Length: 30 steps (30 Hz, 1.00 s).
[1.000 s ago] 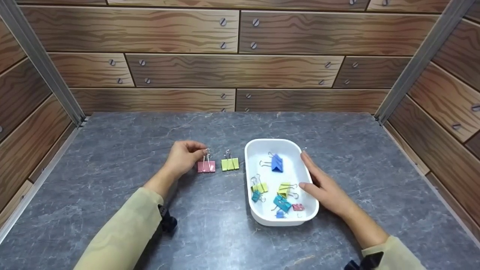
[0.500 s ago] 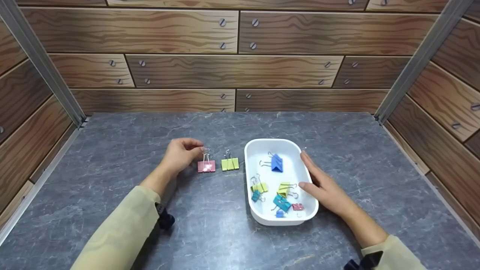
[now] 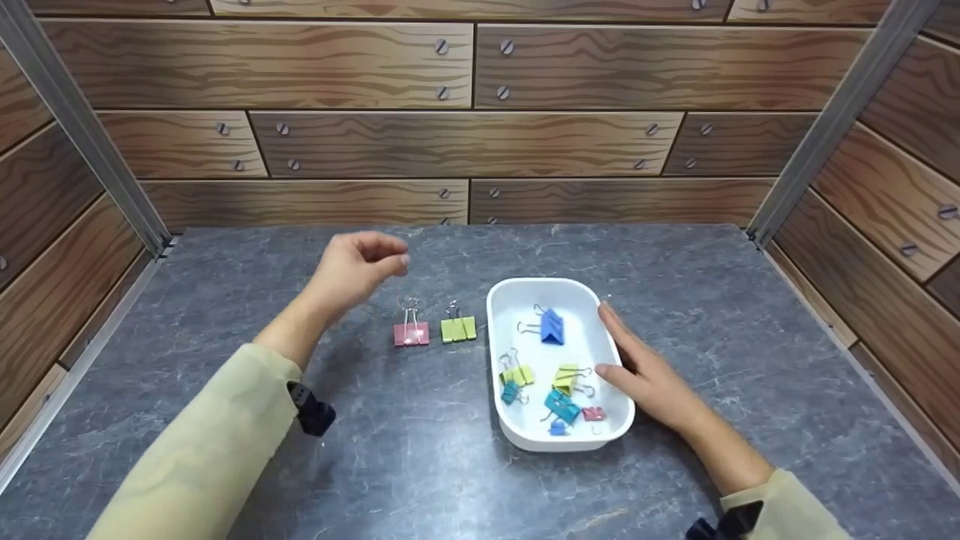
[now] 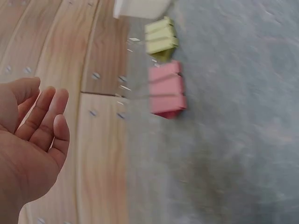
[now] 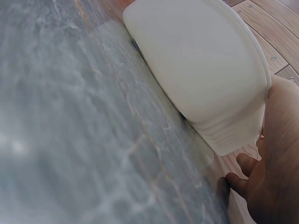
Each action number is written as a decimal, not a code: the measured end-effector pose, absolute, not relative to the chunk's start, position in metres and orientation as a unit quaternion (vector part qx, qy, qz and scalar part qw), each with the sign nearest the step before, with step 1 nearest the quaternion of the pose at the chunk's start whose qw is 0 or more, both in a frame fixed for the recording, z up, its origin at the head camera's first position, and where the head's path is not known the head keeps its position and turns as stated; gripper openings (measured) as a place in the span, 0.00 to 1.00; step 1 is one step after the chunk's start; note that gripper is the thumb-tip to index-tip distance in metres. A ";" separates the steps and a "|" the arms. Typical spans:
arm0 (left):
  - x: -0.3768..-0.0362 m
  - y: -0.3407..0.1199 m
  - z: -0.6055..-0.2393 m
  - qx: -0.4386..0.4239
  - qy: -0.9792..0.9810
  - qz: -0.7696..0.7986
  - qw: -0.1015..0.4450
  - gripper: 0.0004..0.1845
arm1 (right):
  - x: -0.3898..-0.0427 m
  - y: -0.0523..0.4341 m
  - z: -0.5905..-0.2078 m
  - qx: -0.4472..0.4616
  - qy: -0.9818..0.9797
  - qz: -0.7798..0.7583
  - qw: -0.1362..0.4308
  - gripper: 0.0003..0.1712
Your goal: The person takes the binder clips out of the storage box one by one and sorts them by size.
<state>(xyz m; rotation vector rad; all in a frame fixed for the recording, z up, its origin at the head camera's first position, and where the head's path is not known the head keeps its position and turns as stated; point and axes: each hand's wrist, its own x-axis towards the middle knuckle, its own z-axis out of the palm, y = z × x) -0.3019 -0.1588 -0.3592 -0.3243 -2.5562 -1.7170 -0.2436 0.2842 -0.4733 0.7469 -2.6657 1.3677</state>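
Hands: left hand [image 3: 354,268], raised above the tabletop [image 3: 225,315] at centre-left of the head view, fingers loosely curled, holding nothing; the left wrist view shows the palm [image 4: 28,140] bare and relaxed. Right hand [image 3: 645,375], flat and straight-fingered, resting along the right-hand wall of the white tray [image 3: 559,444], thumb at the rim, nothing pinched.

Pink binder clip [image 3: 411,333]: on the tabletop, just below and to the right of the left hand in the frame, apart from it. Body toward the bottom of the frame, wire handles pointing toward the top, so its long axis runs up the frame.

Yellow-green binder clip [image 3: 458,328]: just beside the pink one on its right, same orientation, between it and the tray.

Nearer hand: the left; the tray stands between the right hand and both clips.

Tray contents: one blue clip [image 3: 552,327] in the upper half; several smaller yellow, teal, blue and pink clips [image 3: 561,394] clustered in the lower half.
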 end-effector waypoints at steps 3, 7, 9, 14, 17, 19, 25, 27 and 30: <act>-0.299 -0.147 -0.340 -0.134 -0.826 -0.548 0.017 0.13 | -0.243 0.285 -0.474 0.239 -0.863 0.446 0.027 0.47; -0.297 -0.125 -0.323 -0.175 -0.819 -0.547 0.004 0.13 | -0.242 0.286 -0.475 0.236 -0.863 0.446 0.027 0.47; -0.297 -0.113 -0.319 -0.193 -0.814 -0.548 -0.008 0.13 | -0.242 0.287 -0.476 0.237 -0.863 0.445 0.029 0.47; -0.302 -0.081 -0.324 -0.229 -0.798 -0.556 -0.035 0.13 | -0.242 0.287 -0.476 0.236 -0.865 0.441 0.034 0.47; -0.305 -0.065 -0.335 -0.236 -0.788 -0.567 -0.053 0.12 | -0.242 0.287 -0.476 0.235 -0.866 0.440 0.032 0.48; -0.307 -0.057 -0.344 -0.238 -0.781 -0.574 -0.068 0.12 | -0.242 0.286 -0.475 0.236 -0.866 0.439 0.031 0.48; -0.312 -0.038 -0.363 -0.232 -0.789 -0.558 -0.107 0.14 | -0.243 0.284 -0.475 0.242 -0.866 0.436 0.034 0.47; -0.314 -0.034 -0.367 -0.232 -0.795 -0.549 -0.117 0.14 | -0.244 0.284 -0.474 0.243 -0.866 0.436 0.035 0.47; -0.318 -0.028 -0.372 -0.239 -0.797 -0.539 -0.128 0.14 | -0.244 0.284 -0.473 0.243 -0.866 0.435 0.034 0.48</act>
